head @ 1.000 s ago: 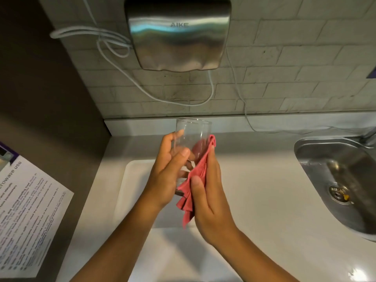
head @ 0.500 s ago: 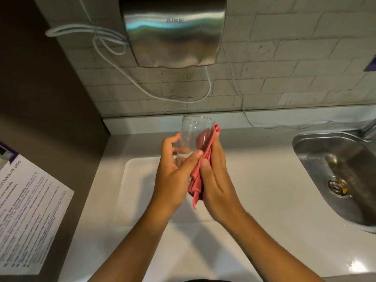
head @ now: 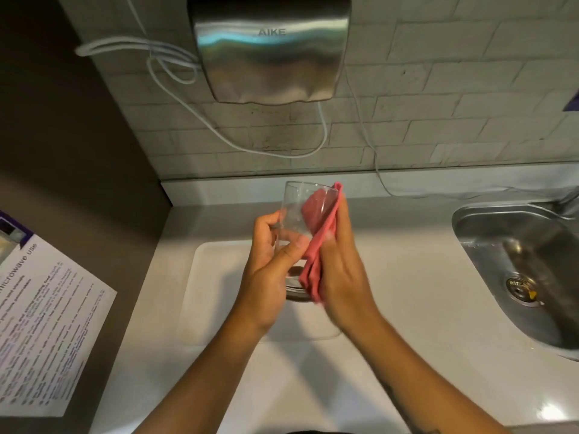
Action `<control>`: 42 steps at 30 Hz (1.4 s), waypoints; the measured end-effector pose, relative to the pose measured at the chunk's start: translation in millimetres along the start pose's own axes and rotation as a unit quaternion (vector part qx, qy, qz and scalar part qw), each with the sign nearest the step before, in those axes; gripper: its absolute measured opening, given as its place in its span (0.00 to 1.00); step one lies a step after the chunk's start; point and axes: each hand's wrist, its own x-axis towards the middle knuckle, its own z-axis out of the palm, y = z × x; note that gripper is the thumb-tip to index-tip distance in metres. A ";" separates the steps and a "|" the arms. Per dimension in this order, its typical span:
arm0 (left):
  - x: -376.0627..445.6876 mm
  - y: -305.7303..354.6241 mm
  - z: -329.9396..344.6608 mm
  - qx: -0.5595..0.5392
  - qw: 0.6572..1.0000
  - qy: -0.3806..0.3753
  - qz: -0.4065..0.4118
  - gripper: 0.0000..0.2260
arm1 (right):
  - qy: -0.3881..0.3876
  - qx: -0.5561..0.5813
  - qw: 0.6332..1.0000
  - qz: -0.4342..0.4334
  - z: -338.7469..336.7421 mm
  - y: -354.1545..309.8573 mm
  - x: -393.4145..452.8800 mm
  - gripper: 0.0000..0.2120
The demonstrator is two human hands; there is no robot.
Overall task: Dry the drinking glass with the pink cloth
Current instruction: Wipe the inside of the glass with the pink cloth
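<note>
A clear drinking glass [head: 296, 211] is held upright above the white counter, its thick base low between my hands. My left hand [head: 269, 277] wraps its left side, thumb and fingers around the wall. My right hand [head: 341, 277] presses the pink cloth [head: 316, 245] flat against the glass's right side. The cloth reaches up to the rim and shows pink through the glass; its lower folds hang down past the base.
A white tray [head: 213, 292] lies on the counter under my hands. A steel sink [head: 532, 277] sits at the right. A steel hand dryer [head: 271, 48] and white cables hang on the tiled wall. A printed notice [head: 40, 333] is at the left.
My right hand and the cloth have slid up the glass's right side to the rim. The glass has risen slightly and my left hand has shifted its hold.
</note>
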 end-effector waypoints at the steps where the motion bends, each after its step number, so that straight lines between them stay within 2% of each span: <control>1: -1.0 -1.3 1.9 -0.015 1.000 -0.001 -0.007 0.17 | 0.020 0.002 1.000 0.009 -5.5 -2.8 11.4 0.29; 3: 0.3 -0.9 3.5 -0.023 1.000 0.005 -0.012 0.17 | 0.029 -0.006 1.000 -0.007 -10.0 -6.9 20.6 0.30; 7: 13.1 5.2 -1.6 0.000 1.000 0.029 0.002 0.19 | -0.017 -0.042 0.998 -0.039 5.6 -3.1 -13.0 0.31; 11: 11.5 3.6 0.2 0.019 1.000 0.001 0.010 0.22 | 0.010 -0.031 0.999 -0.032 3.6 6.0 -14.5 0.31; 14: 5.9 -0.2 5.4 -0.001 1.000 -0.029 0.009 0.19 | 0.046 0.011 0.999 0.008 -10.4 -3.6 14.4 0.30; 16: 6.8 -0.6 6.7 -0.013 0.999 -0.032 0.006 0.18 | 0.058 0.020 0.998 0.004 -13.4 -9.6 19.3 0.30; 19: 14.9 4.5 2.8 0.003 1.000 -0.011 0.013 0.19 | 0.025 -0.022 0.999 -0.036 -0.8 -6.5 -7.9 0.31; 21: 19.0 6.9 -1.1 0.015 1.000 -0.015 0.012 0.20 | 0.022 -0.044 0.998 -0.032 9.3 5.5 -28.3 0.32; 24: 16.2 6.7 -0.5 0.026 0.999 -0.031 0.012 0.20 | 0.032 -0.029 0.999 -0.009 4.0 2.5 -18.9 0.29; 27: 9.3 5.7 6.1 -0.003 0.998 -0.057 0.007 0.16 | 0.039 0.019 0.999 0.024 -12.5 -12.8 12.7 0.21; 32: 18.5 12.3 3.6 -0.012 0.999 -0.031 0.012 0.14 | 0.021 -0.003 1.000 -0.018 -3.2 -5.4 -3.6 0.30; 35: 19.4 14.5 1.2 -0.003 0.999 -0.034 0.004 0.14 | 0.008 -0.005 1.000 -0.013 4.5 3.7 -14.1 0.30; 39: 13.4 13.0 5.3 -0.056 0.996 -0.053 -0.032 0.15 | 0.034 0.021 0.999 0.015 -8.9 -11.4 10.7 0.27; 42: 13.3 19.6 4.6 -0.073 0.994 -0.068 -0.038 0.16 | 0.049 0.021 0.999 0.000 -8.0 -23.9 11.9 0.29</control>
